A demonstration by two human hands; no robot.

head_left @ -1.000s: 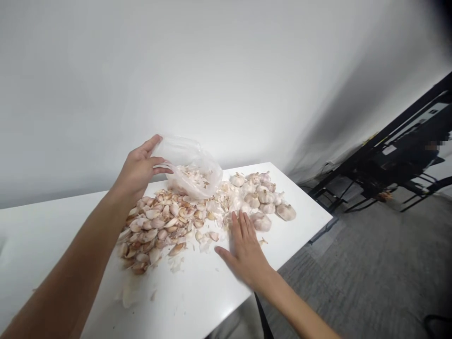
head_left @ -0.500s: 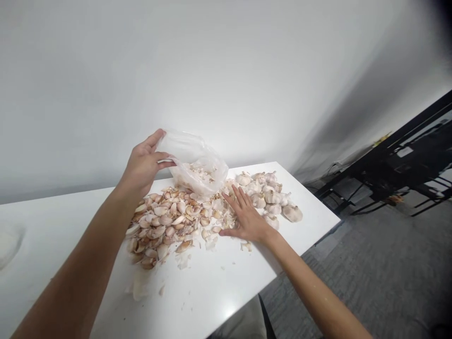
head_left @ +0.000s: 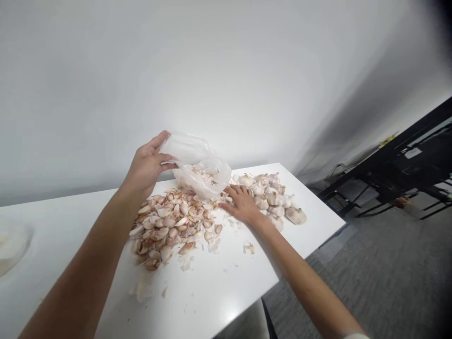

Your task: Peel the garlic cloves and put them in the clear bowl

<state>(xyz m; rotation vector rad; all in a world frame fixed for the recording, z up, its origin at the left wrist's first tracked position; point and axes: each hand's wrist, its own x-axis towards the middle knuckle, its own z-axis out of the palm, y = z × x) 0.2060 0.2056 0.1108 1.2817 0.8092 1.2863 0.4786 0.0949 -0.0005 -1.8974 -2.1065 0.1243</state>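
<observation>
My left hand (head_left: 147, 165) grips the rim of a clear plastic bag (head_left: 197, 167) and holds it open above the white table (head_left: 219, 287); garlic skins lie inside it. My right hand (head_left: 240, 203) rests palm down just below the bag's mouth, fingers curled over loose papery skins. A broad pile of garlic cloves (head_left: 167, 226) lies under and in front of the bag. Whole garlic bulbs (head_left: 273, 197) are heaped to the right of my right hand.
Scraps of garlic skin (head_left: 249, 247) dot the table's near side. A pale dish (head_left: 10, 245) sits at the far left edge. The table's right edge drops to grey carpet (head_left: 370, 273). Black furniture frames (head_left: 406, 165) stand at the far right. A white wall rises behind.
My right hand has slid away from me across the table toward the bag's mouth, and its fingers have curled from flat onto the skins. My left hand has kept the bag held open.
</observation>
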